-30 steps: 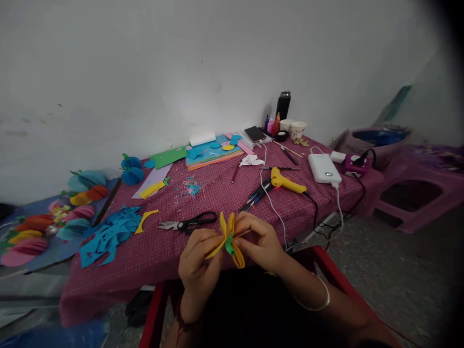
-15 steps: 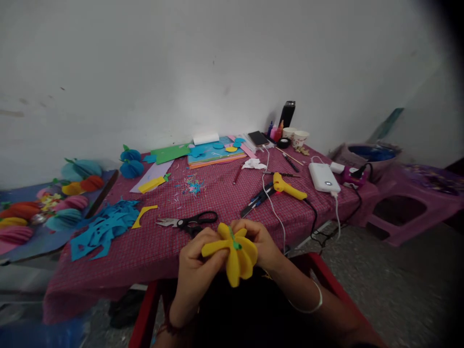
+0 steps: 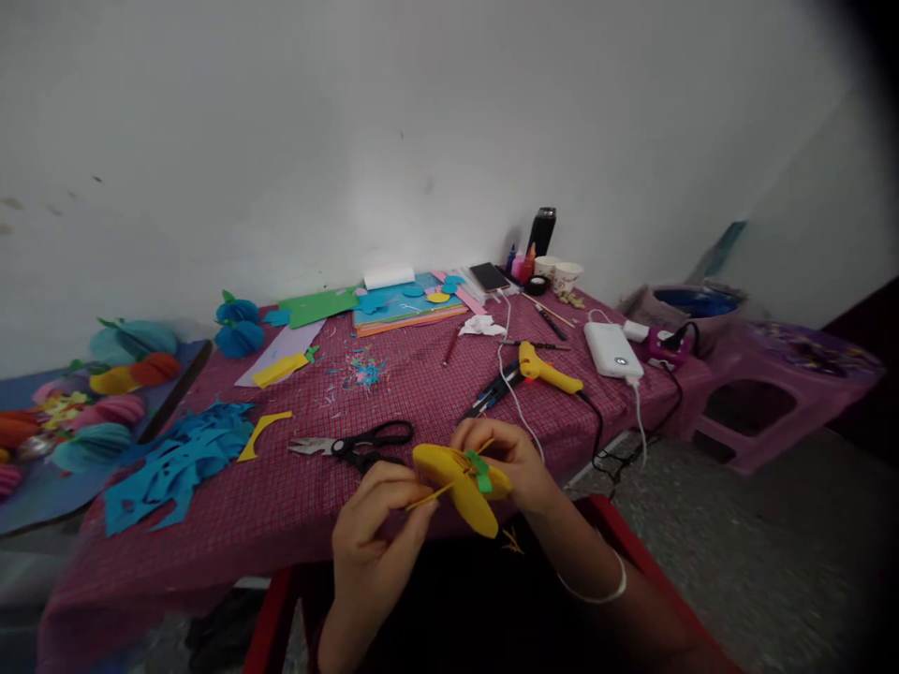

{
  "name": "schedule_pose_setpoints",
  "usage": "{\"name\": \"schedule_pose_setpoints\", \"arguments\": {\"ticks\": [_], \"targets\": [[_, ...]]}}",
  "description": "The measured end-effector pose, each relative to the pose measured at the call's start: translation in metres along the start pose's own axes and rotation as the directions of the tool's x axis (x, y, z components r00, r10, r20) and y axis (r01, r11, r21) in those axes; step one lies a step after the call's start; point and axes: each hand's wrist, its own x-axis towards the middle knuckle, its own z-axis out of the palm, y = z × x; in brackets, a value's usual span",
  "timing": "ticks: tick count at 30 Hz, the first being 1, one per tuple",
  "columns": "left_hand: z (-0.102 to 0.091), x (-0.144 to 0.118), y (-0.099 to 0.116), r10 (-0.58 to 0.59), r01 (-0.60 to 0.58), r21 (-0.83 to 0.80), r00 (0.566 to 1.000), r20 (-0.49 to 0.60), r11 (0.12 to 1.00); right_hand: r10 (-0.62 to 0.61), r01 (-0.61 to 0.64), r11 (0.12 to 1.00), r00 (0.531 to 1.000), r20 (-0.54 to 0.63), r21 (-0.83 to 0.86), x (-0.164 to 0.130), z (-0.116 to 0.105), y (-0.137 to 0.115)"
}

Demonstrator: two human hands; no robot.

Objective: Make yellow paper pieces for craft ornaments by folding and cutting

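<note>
A yellow paper pumpkin (image 3: pixel 472 501) made of folded round leaves is held between both hands, in front of the table's near edge. A green paper piece (image 3: pixel 480 471) sits at its centre. My left hand (image 3: pixel 379 538) pinches one yellow leaf by its edge between thumb and fingers. From the other side my right hand (image 3: pixel 507 459) grips the pumpkin; its fingertips are partly hidden behind the paper. Black-handled scissors (image 3: pixel 365 443) lie on the cloth just beyond my left hand. A yellow glue gun (image 3: pixel 546 368) rests farther right.
Blue paper scraps (image 3: pixel 186 459) and a curved yellow offcut (image 3: pixel 263 435) lie left on the checked tablecloth (image 3: pixel 330 505). Finished paper pumpkins (image 3: pixel 116 412) crowd a board at far left. A white power bank (image 3: pixel 613 351) trails cables over the right edge. Paper cups (image 3: pixel 566 276) stand behind.
The pumpkin has been turned, so its leaves now face sideways and the green piece shows larger on the right. My left hand has shifted slightly down. The camera view has swung a little right.
</note>
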Motion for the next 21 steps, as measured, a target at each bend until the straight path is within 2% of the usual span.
{"name": "schedule_pose_setpoints", "arguments": {"ticks": [4,6,8,9,11,13,15,17,21], "targets": [[-0.002,0.000,-0.002,0.066,-0.065,0.029,0.998,-0.020,0.997,-0.050,0.049,0.997,0.999,-0.008,-0.056,-0.001,-0.003,0.000],[-0.002,0.000,-0.001,0.135,-0.136,0.045,0.991,0.021,0.990,-0.088,0.085,0.990,0.996,-0.020,-0.114,-0.001,-0.002,-0.001],[-0.001,0.000,0.001,0.169,-0.164,-0.064,0.982,0.081,0.984,-0.120,0.114,0.980,0.993,-0.025,-0.162,-0.001,-0.001,-0.002],[-0.001,-0.001,0.001,0.164,-0.151,-0.149,0.984,0.074,0.977,-0.129,0.124,0.977,0.991,-0.020,-0.175,-0.001,0.000,-0.002],[0.000,-0.002,0.000,0.083,-0.089,-0.244,0.996,-0.038,0.966,-0.146,0.143,0.972,0.989,-0.002,-0.185,-0.001,0.000,-0.003],[0.000,0.000,-0.002,-0.040,0.001,-0.189,0.979,-0.201,0.982,-0.158,0.158,0.967,0.987,0.018,-0.201,-0.002,0.000,-0.004],[-0.001,0.002,-0.006,-0.140,0.114,-0.109,0.954,-0.267,0.987,-0.169,0.173,0.957,0.985,0.036,-0.232,-0.002,-0.001,-0.006],[-0.002,0.006,-0.010,-0.235,0.214,-0.124,0.953,-0.193,0.969,-0.181,0.191,0.947,0.982,0.060,-0.258,-0.003,-0.002,-0.007],[-0.002,0.009,-0.015,-0.395,0.405,-0.264,0.914,0.090,0.876,-0.198,0.224,0.926,0.974,0.114,-0.303,-0.004,-0.001,-0.009]]}}
